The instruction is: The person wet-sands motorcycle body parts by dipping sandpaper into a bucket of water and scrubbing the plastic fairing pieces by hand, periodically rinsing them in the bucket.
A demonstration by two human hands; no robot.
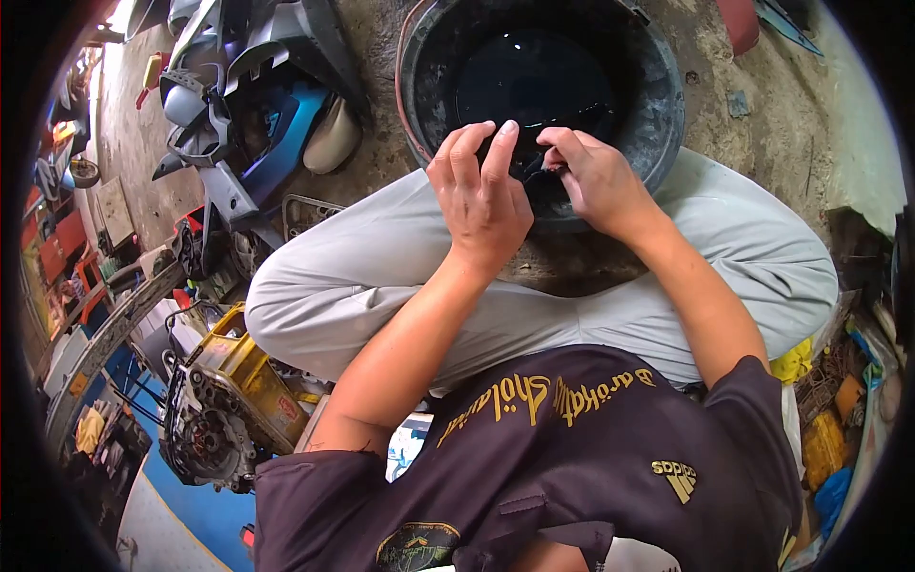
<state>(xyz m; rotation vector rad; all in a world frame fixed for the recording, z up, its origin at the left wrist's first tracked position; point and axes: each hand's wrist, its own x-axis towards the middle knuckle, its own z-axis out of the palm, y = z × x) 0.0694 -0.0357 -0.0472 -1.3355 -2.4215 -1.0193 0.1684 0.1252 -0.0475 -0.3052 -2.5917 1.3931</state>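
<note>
Above the near side of a black bucket, the right hand has thumb and fingers curled together, apparently pinching a small dark piece at the tips. The left hand shows its back, fingers loosely extended and slightly parted, pointing away from the body; whether its hidden palm side grips anything, I cannot tell. The relation that counts is sideways: the piece lies between the hands, at the right fingertips and a little to the right of the left hand, so the right is nearer. Its long axis cannot be read (only a dark sliver shows, against an equally dark background).

Beneath, dark liquid glints inside the bucket; its depth and anything under its surface are hidden. A reddish handle curves down the bucket's left side, and the far rim is cut off by the top edge.

Farther out, legs in grey trousers bend on either side. Left of them lie dark plastic panels and a blue panel; lower down, a yellow container stands beside a metal casing. Clutter toward the rounded border is too warped to sort.
</note>
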